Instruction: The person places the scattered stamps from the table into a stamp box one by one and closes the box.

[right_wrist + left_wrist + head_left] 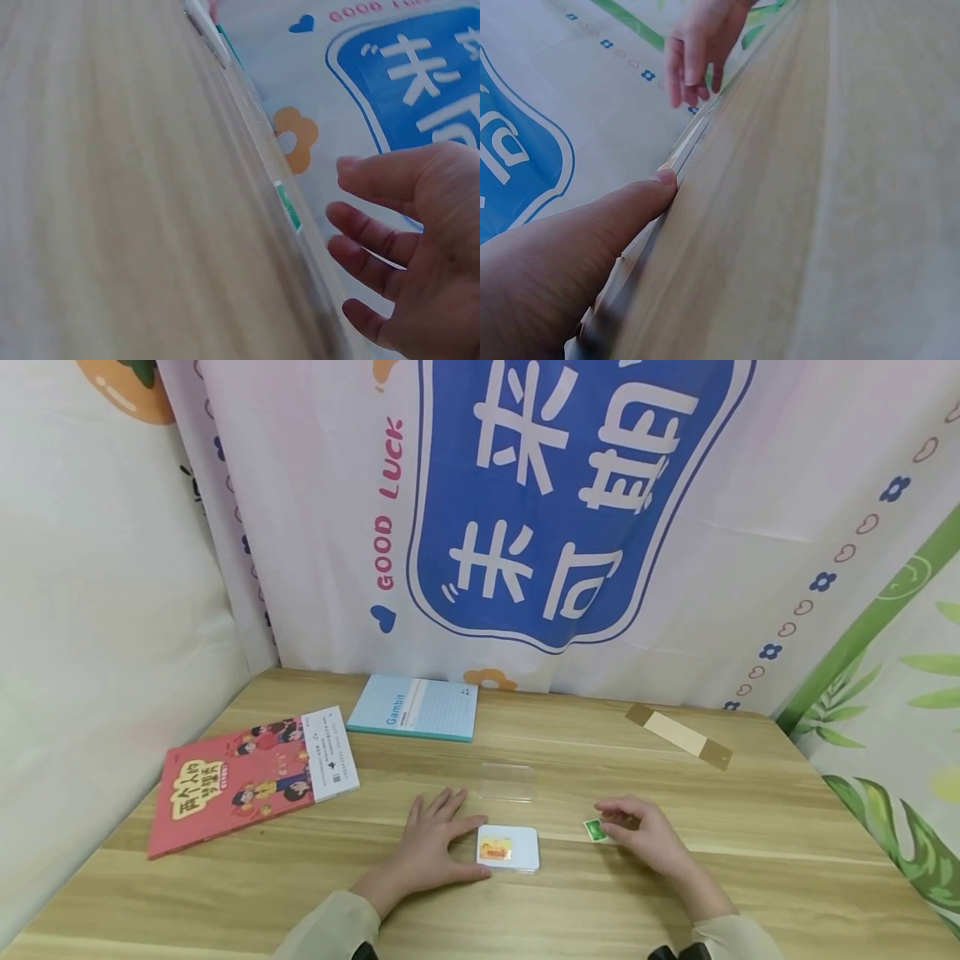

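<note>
A flat white card (528, 843) bearing an orange-yellow stamp (496, 849) lies on the table with a clear rim showing beneath it. My left hand (429, 852) rests spread beside it, with the thumb and index fingertips right at its left corners. To the right is a small green stamp (596, 831) with a white border. Close over that stamp hovers my right hand (637, 833), its loosely bent fingers (367, 180) apart and holding nothing in the right wrist view. A clear plastic rectangle (507, 783) lies just beyond the card.
On the left of the wooden table (570, 910) lies a red book (240, 777). Near the back are a light blue notebook (412, 708) and, at the right, a brown and cream strip (678, 735). A printed cloth (322, 568) hangs behind the table.
</note>
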The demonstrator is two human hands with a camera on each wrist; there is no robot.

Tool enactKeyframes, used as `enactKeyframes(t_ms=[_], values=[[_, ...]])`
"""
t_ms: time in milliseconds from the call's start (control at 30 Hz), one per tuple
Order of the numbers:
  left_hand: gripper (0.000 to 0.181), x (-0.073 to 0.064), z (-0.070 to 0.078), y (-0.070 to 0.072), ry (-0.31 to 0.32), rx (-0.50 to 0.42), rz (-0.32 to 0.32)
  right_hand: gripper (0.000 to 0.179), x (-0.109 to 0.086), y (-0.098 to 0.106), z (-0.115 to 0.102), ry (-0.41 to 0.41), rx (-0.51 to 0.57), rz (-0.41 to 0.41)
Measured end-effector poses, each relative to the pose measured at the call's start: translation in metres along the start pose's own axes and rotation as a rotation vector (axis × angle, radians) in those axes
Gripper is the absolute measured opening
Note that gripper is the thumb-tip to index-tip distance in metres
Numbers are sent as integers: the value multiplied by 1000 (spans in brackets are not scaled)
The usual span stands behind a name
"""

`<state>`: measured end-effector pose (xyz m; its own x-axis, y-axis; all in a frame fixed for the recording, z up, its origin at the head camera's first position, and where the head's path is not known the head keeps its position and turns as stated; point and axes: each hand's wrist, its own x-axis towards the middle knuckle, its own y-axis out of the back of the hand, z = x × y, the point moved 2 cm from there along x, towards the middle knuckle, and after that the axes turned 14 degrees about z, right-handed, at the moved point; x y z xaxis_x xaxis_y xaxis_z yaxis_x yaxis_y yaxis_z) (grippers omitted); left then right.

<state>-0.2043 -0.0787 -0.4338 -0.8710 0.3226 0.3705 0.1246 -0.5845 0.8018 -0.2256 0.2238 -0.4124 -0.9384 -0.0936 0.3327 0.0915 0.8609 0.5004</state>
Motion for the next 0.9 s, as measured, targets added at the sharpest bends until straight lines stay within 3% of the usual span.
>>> enactKeyframes(t_ms=[133, 333, 900], values=[[71, 0, 0, 0, -3, -2, 1, 27, -3, 0, 10, -8, 15, 21], [71, 0, 1, 0, -1, -4, -3, 28, -4, -3, 18, -25, -51, 20], [71, 0, -1, -1, -2, -4, -4, 22, -6, -7, 19, 12, -135, 15]])
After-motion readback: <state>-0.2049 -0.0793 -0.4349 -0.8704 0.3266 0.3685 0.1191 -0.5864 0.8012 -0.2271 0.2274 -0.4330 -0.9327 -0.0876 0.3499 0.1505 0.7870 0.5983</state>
